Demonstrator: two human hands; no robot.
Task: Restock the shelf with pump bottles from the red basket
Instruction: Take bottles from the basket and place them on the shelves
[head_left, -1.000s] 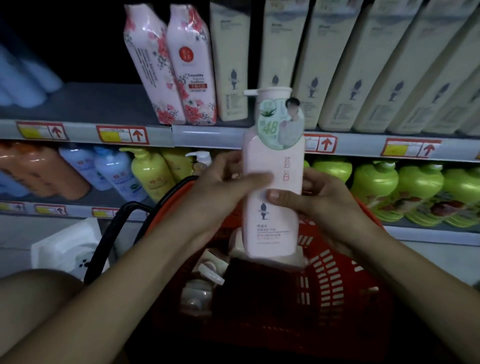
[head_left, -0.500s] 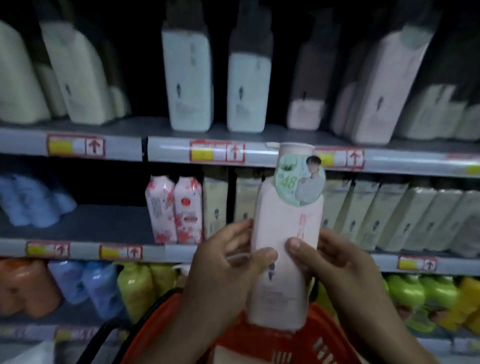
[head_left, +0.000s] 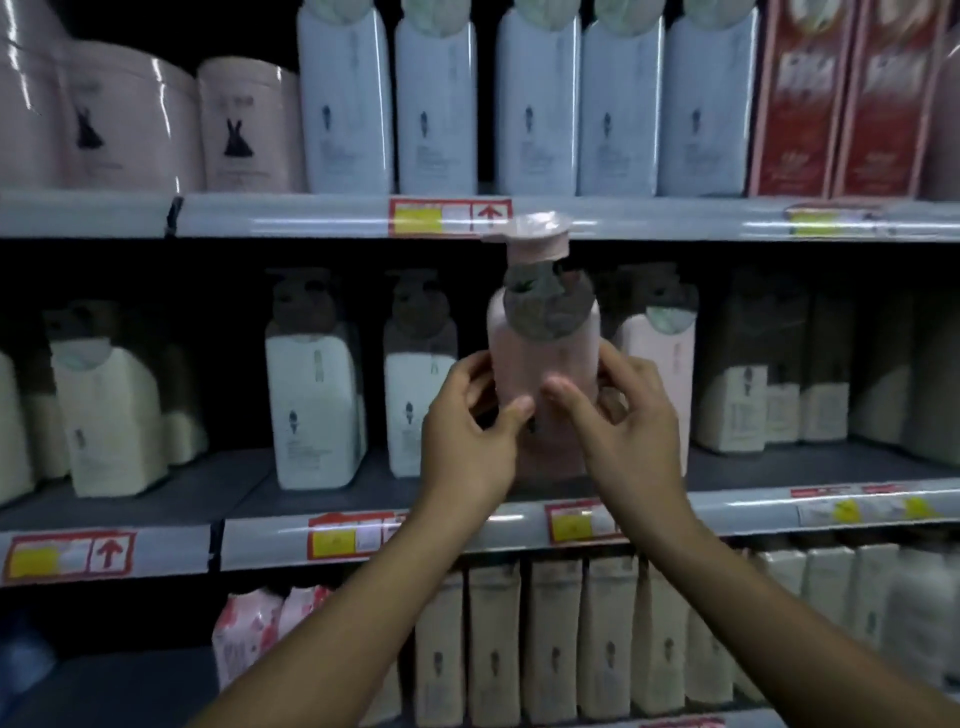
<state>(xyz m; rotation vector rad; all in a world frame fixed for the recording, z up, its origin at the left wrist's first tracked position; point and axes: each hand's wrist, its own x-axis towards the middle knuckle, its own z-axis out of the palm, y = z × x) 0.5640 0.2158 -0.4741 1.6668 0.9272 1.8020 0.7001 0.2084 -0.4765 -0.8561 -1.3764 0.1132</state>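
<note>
A pink pump bottle with a round tag at its neck stands upright at the front of the middle shelf. My left hand grips its left side and my right hand grips its right side. Its base is hidden behind my hands, so I cannot tell if it rests on the shelf. A matching pink bottle stands just to its right, further back. The red basket is out of view.
White pump bottles stand to the left on the same shelf, cream ones to the right. Pale blue bottles fill the shelf above, cream packs the shelf below. Price strips run along the shelf edges.
Both hands have lifted the pink bottle from above the basket up to the middle shelf. The view has tilted upward, and the basket has dropped out of sight.
</note>
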